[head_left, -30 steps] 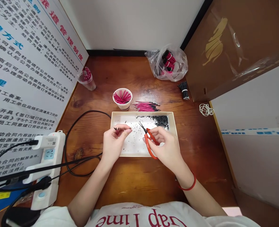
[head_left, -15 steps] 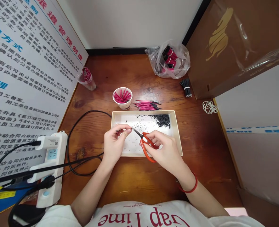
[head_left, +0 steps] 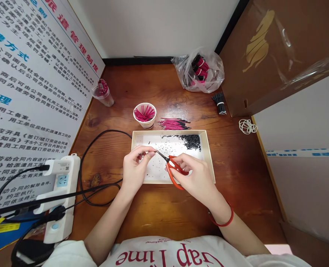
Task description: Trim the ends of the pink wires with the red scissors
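Observation:
Over the left part of a shallow cream box (head_left: 210, 163), my left hand (head_left: 136, 167) is closed in a pinch on a small dark piece, mostly hidden by the fingers. My right hand (head_left: 196, 174) grips orange-handled scissors (head_left: 174, 172), whose dark tips point left and meet the left fingertips. Inside the box lie a pile of short black pieces (head_left: 191, 141) at the back right and many tiny scattered bits. Behind the box are a row of pink and black wires (head_left: 174, 124) and a white cup (head_left: 145, 122) of pink sticks.
A plastic bag (head_left: 199, 70) of bundled wires stands at the back right, near a black wire bundle (head_left: 219, 103) and white bands (head_left: 247, 126). Back left is a clear cup (head_left: 105, 97). A power strip (head_left: 61, 196) and black cable (head_left: 82, 163) lie left.
Both hands hold nearly the same pose; the right hand and scissors have shifted very slightly. The view has moved a little.

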`<state>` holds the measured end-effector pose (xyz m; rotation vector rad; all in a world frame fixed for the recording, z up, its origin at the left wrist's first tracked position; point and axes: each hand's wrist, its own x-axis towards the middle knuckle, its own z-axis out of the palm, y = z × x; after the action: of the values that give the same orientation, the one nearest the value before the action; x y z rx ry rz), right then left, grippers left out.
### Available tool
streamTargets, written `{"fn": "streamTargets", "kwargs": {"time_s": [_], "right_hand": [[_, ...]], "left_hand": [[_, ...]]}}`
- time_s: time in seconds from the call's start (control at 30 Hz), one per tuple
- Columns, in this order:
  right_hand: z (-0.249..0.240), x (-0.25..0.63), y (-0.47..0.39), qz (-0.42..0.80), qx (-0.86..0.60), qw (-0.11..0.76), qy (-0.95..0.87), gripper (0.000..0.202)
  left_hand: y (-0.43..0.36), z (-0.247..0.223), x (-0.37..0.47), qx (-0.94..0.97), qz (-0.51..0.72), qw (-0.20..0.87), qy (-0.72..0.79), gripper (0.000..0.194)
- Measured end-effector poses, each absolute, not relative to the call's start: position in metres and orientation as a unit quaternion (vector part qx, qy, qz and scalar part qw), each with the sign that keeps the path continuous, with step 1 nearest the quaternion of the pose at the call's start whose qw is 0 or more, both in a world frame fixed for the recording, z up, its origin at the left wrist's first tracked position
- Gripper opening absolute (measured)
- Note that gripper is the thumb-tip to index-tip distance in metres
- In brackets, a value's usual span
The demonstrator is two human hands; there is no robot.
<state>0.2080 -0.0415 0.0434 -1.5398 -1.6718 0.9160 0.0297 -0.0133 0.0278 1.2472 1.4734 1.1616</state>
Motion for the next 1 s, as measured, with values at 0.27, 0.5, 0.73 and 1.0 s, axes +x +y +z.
{"fn": "streamTargets", "kwargs": {"time_s": [0.27,0.5,0.73,1.0], "right_hand": [[0.0406,0.2101,-0.0430,0.345,-0.589,0.337,-0.648,0.009],[0.0408,0.2101,-0.0431,0.351,-0.594,0.351,-0.633,0.008],[0.0480,0.2084,-0.0415,0.352,-0.599,0.349,-0.629,0.010],[0.0433,0.2044,-0.0424,0.369,-0.601,0.337,-0.624,0.008]], "left_hand": [[-0.0136,0.0285,0.0298,0.502,0.460,0.430,0.593,0.009],[-0.0136,0.0298,0.0297,0.507,0.455,0.430,0.593,0.011],[-0.0135,0.0316,0.0311,0.506,0.450,0.433,0.595,0.014],[-0.0130,0.0298,0.0309,0.495,0.453,0.439,0.598,0.012]]}}
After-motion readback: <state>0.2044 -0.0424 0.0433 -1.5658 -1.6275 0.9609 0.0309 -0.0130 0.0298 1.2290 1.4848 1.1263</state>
